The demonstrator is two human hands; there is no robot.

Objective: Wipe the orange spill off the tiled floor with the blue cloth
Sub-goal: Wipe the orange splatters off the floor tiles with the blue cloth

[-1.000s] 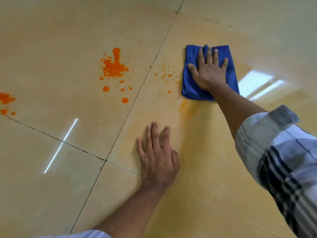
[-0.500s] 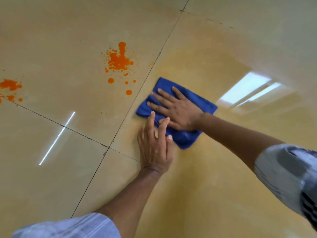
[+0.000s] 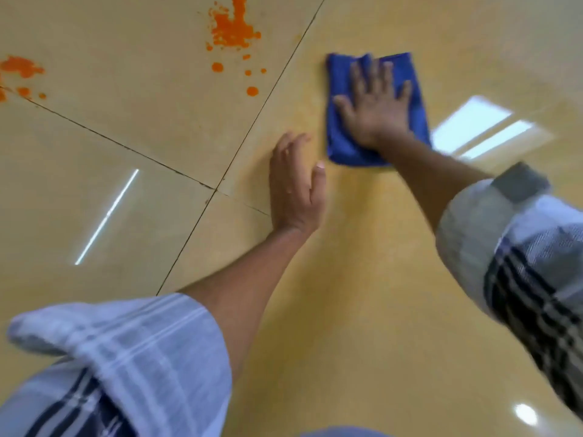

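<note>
My right hand (image 3: 375,105) presses flat with spread fingers on the folded blue cloth (image 3: 342,146), which lies on the right-hand tile. My left hand (image 3: 295,187) rests on the floor just left of the cloth, fingers apart, holding nothing. An orange splatter (image 3: 232,31) with loose drops sits on the tile beyond the grout line, to the upper left. A second orange patch (image 3: 20,67) lies at the far left edge. The tile under and below the cloth shows a faint orange smear (image 3: 362,231).
The glossy beige tiled floor (image 3: 126,127) is crossed by dark grout lines meeting near my left hand. Bright light reflections show on the floor at left and right. My plaid sleeves fill the lower corners.
My right hand has pushed the cloth up and to the right, away from my left hand. The left hand has stayed planted on the floor. The view has shifted closer.
</note>
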